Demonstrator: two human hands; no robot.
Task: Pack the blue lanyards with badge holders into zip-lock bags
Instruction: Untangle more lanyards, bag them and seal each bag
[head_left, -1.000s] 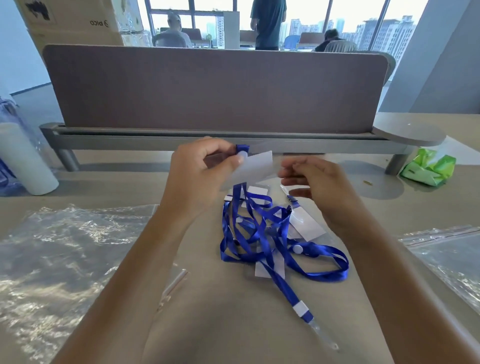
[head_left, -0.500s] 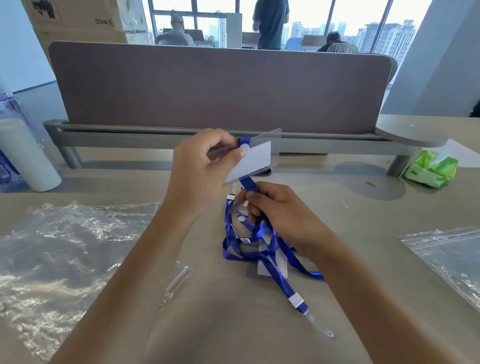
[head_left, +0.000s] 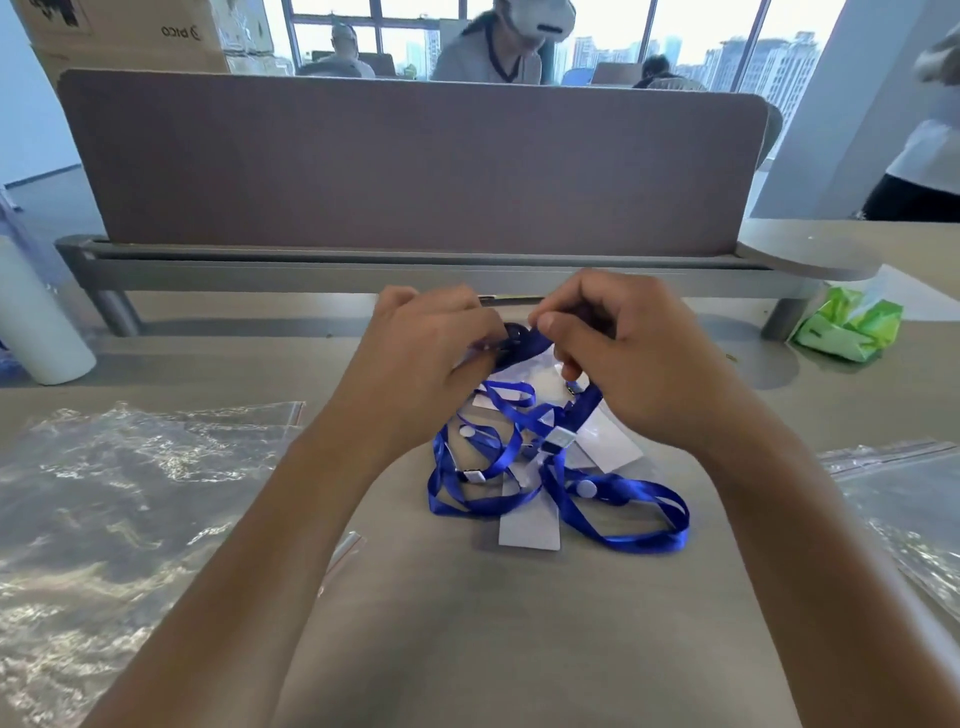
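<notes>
Blue lanyards (head_left: 558, 467) are heaped tangled on the desk (head_left: 519, 623), just nearer than the grip. Both the left hand (head_left: 426, 353) and the right hand (head_left: 618, 358) are pinched onto one strap end. No single long axis can be told. Risk: neighbouring loops dragged along on lifting.

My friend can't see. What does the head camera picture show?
Two hands, the left hand and the right hand, pinch a blue strap above a tangled pile of blue lanyards with badge holders on a table. Clear plastic bags lie flat on both sides.
</notes>
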